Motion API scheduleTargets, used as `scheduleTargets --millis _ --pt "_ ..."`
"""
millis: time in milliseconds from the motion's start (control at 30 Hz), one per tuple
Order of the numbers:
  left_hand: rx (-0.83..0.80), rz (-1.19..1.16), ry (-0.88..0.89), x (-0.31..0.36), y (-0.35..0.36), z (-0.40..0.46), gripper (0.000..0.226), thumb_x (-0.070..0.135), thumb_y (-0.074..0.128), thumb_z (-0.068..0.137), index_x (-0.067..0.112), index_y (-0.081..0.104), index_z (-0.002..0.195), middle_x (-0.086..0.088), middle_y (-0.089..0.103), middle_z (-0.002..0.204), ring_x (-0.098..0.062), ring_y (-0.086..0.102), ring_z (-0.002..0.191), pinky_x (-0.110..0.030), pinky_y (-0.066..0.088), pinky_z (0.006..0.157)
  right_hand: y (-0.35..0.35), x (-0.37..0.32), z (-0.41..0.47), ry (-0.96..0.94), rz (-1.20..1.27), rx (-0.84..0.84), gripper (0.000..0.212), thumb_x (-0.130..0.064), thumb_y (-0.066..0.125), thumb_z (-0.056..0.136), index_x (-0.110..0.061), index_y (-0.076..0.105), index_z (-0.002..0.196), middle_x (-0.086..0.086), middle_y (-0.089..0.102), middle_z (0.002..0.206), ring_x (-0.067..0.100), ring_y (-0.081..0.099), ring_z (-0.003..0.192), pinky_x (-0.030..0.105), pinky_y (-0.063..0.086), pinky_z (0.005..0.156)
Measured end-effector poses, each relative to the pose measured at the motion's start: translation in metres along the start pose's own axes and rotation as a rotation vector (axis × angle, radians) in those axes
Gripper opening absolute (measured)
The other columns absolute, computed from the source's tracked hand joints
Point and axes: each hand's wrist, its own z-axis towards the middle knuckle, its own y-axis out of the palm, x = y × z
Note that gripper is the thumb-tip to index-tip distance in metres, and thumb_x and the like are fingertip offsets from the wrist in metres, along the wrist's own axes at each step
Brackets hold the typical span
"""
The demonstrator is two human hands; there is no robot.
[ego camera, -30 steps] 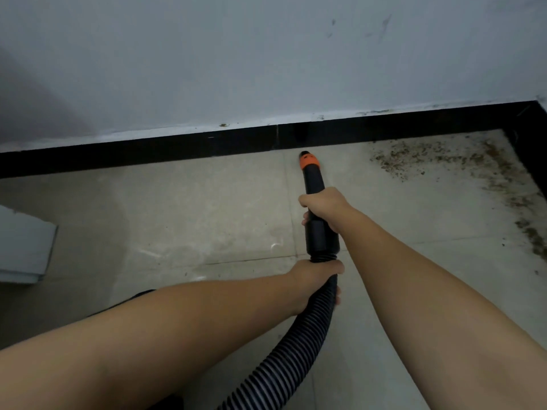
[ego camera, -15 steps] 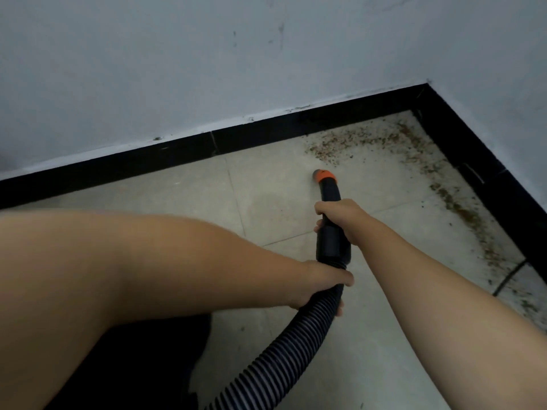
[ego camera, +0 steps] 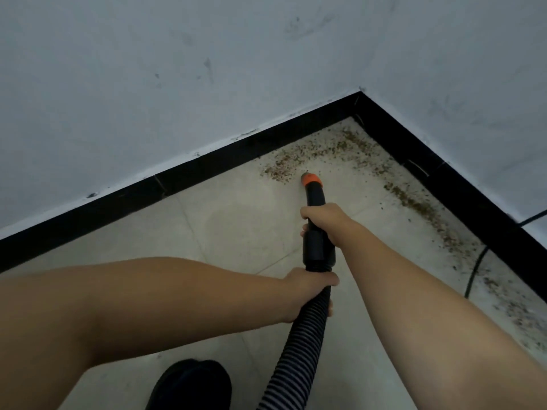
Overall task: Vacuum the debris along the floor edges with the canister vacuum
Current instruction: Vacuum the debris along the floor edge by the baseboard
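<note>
Two hands hold the vacuum's black nozzle tube (ego camera: 316, 199), which points away from the person toward the room corner, its orange tip (ego camera: 310, 179) low over the pale tiled floor (ego camera: 236, 220) at the near edge of the debris (ego camera: 299, 159). The brown crumbs lie in a band along the black baseboard (ego camera: 207, 170) of the far wall, thickest just beyond and left of the tip, and carry on round the corner down the right-hand baseboard (ego camera: 461, 184), thinning toward the lower right.

The right hand (ego camera: 324, 220) grips the tube at its middle, fingers closed around it from the right side. Below it the tube widens into a black cuff (ego camera: 319, 247), and the ribbed black hose (ego camera: 299, 350) runs from the cuff down toward the bottom edge of the view. The left hand (ego camera: 310, 291) is wrapped around the hose just beneath the cuff, thumb across the top, fingers curled underneath. The canister itself is out of view.

Both bare forearms reach in from the lower corners. A dark rounded shape (ego camera: 189, 386) shows at the bottom, left of the hose; what it is cannot be told. A thin black cable (ego camera: 473, 270) lies on the floor at the right, close to the baseboard. The pale walls (ego camera: 177, 84) are scuffed with faint grey marks.
</note>
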Motion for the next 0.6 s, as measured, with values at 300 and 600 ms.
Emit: scheduleTargets --millis 300,600 --pt "-0.158 -0.036 -0.013 0.034 0.011 0.040 0.017 0.016 0.065 0.089 0.004 0.053 0.093 -0.013 0.056 0.069 -0.021 0.054 0.051 -0.030 0.050 0.049 -0.035 -0.020 0.035 0.039 -0.030 0.186 0.031 -0.008 0.063 0.084 -0.003 0.045 0.108 0.014 0.061 0.072 0.023 0.061 0.052 0.025 0.047 0.040" --pt "-0.157 -0.164 -0.018 0.053 0.026 0.062 0.017 0.012 0.065 0.088 0.004 0.052 0.096 -0.013 0.053 0.068 -0.024 0.051 0.052 -0.035 0.047 0.055 -0.051 -0.039 0.048 0.032 -0.050 0.181 0.029 -0.006 0.063 0.084 -0.002 0.047 0.108 0.014 0.059 0.069 0.022 0.060 0.049 0.026 0.050 0.040"
